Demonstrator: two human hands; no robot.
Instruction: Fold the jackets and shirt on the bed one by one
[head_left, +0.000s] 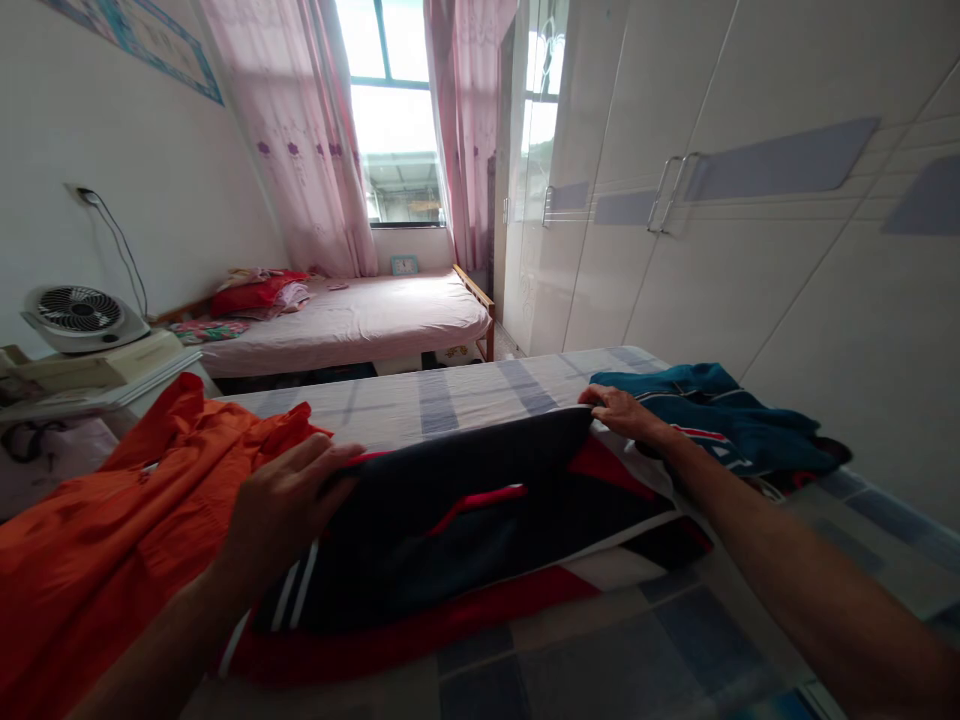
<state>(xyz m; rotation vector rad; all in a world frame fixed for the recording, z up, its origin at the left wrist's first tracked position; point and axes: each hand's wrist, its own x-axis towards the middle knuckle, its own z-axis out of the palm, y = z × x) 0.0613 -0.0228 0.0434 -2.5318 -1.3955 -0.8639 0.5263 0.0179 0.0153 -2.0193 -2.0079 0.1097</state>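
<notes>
Left hand: in the head view, my left hand [289,500] is nearly closed on the near-left end of the dark garment's upper edge; its fingertips are lost against the cloth.
Right hand: my right hand [616,410] pinches the far-right corner, thumb and fingers drawn together.
Dark garment: the black, red and white dark garment [465,510] lies in front of me on the bed, its upper edge drawn out between my hands.
Done: it lies in layers, dark side uppermost, and I judge it partly arranged.
Left to do: red and white cloth juts out below the dark layer, so the edges look not yet lined up.
Neighbours: an orange garment [176,490] lies loosely bunched to my left; a teal garment [712,400] lies in a rumpled heap to my right.
Surface: a pale sheet with blue-grey checks [390,408], slightly creased.
Room: a far bed [390,310] before a bright window [397,130], pink curtains [307,130], a white wardrobe [675,280] on the right, a fan [81,310] on the left.
</notes>
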